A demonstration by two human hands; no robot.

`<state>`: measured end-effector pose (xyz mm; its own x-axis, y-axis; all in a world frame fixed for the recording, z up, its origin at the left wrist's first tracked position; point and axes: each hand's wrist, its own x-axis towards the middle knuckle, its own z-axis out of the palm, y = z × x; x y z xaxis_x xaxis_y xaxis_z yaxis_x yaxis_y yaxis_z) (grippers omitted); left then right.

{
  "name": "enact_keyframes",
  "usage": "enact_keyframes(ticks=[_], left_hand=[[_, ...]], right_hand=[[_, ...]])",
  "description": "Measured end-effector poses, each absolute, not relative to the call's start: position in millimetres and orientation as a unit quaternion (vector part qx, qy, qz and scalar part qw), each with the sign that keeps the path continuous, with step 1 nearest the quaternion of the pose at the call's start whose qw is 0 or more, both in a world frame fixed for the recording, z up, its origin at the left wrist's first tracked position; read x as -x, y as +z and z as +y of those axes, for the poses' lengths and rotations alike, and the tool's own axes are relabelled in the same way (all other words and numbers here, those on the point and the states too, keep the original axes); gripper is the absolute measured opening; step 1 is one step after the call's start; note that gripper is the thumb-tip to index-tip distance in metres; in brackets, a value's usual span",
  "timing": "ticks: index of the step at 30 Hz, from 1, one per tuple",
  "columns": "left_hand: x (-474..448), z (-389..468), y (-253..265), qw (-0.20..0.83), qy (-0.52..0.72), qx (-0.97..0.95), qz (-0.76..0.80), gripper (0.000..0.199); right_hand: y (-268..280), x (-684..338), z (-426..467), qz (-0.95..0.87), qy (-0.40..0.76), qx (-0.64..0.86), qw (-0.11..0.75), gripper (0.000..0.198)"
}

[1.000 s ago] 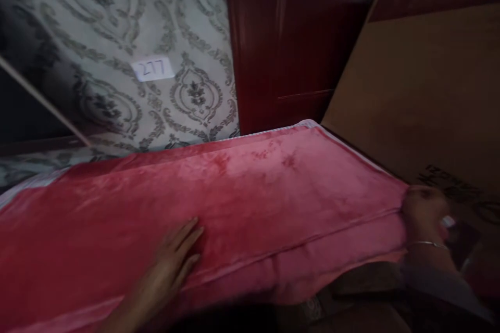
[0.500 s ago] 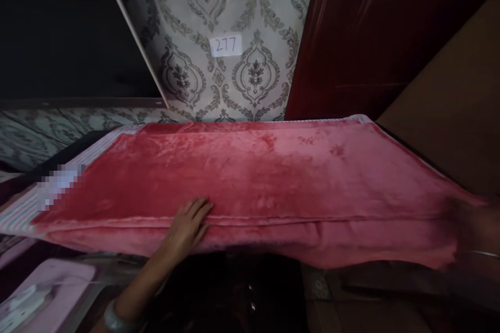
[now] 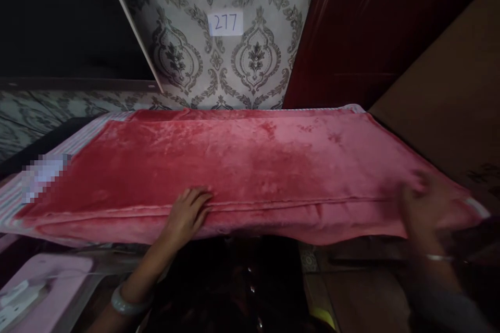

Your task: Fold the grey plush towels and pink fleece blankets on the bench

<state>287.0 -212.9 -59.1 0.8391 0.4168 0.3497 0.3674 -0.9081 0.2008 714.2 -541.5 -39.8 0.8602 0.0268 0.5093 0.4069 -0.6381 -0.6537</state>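
Note:
A pink-red plush blanket [image 3: 234, 161] lies folded in layers, with striped trim along its left side and far edge. My left hand [image 3: 188, 214] rests on its near folded edge, left of the middle, fingers laid out over the plush and not gripping. My right hand [image 3: 424, 213] is over the near right part of the blanket, smeared by motion. Its fingers are too blurred to show whether they touch or hold the fabric. The blanket's near edge hangs a little in front.
A dark screen [image 3: 70, 21] stands at the back left, and a dark red panel [image 3: 351, 26] at the back right beside brown cardboard [image 3: 445, 83]. A pink stool-like surface [image 3: 70, 281] holds a white power strip [image 3: 23, 302] at the lower left.
My right hand has moved left and inward from the blanket's right end, whose striped corner now shows. My left hand stays on the fold. The view has tilted slightly.

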Motion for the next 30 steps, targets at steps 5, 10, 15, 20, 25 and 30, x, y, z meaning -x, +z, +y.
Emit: enact_keyframes(ticks=[5,10,15,20,25,30], left_hand=[[-287,-205,-61,0.044,0.196,-0.964,0.173,0.031],[-279,-194,-60,0.006,0.218,-0.966,0.138,0.029],[-275,-191,-62,0.001,0.250,-0.959,0.131,0.028],[-269,-195,-80,-0.034,0.279,-0.953,0.111,0.029],[-262,-204,-80,0.001,0.263,-0.956,0.133,0.025],[-235,-195,-70,-0.025,0.264,-0.938,0.221,0.030]], right_hand=[[-81,-605,-465,-0.491,-0.094,0.754,0.426,0.029],[-99,-578,-432,-0.587,-0.117,0.728,0.334,0.031],[-101,-589,-430,-0.587,-0.156,0.709,0.359,0.034],[-104,-585,-436,-0.571,-0.190,0.698,0.388,0.034],[-103,-579,-449,-0.573,-0.171,0.711,0.370,0.025],[-88,-564,-439,-0.560,-0.183,0.717,0.372,0.026]])
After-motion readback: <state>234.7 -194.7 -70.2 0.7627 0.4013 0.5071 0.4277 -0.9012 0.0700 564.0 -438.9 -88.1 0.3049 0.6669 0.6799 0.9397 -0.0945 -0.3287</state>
